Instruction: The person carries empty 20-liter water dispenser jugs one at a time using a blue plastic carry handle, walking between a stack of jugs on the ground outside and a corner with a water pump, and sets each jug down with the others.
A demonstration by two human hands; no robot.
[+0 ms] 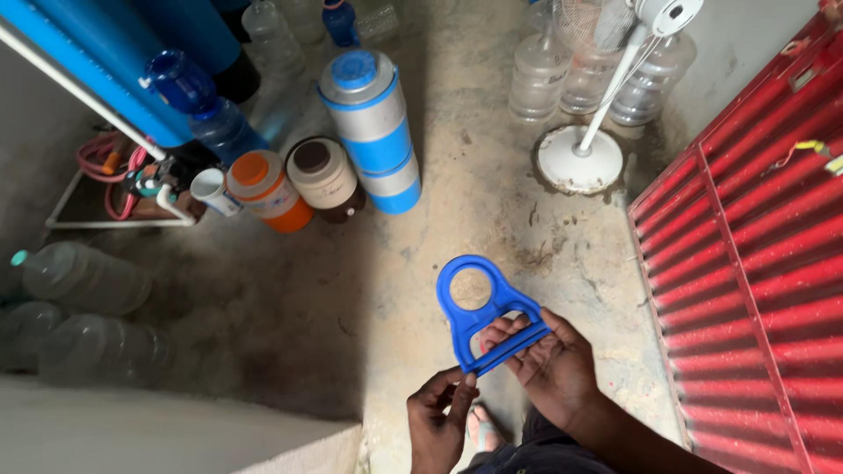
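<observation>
I hold a blue plastic bottle-carrier handle (pixel 479 307) with a round ring at its top and a grip bar at its bottom, over a concrete floor. My right hand (pixel 549 360) grips the handle's lower bar from the right, fingers curled through the opening. My left hand (pixel 439 412) pinches the handle's lower left corner with thumb and fingertips. My foot in a sandal shows below, between the hands.
Insulated water jugs stand ahead: a blue-and-grey one (pixel 373 127), a brown one (pixel 325 175), an orange one (pixel 268 189). Clear water bottles (pixel 83 276) lie at left. A white fan stand (pixel 580 158) is at back right, a red metal shutter (pixel 755 254) at right.
</observation>
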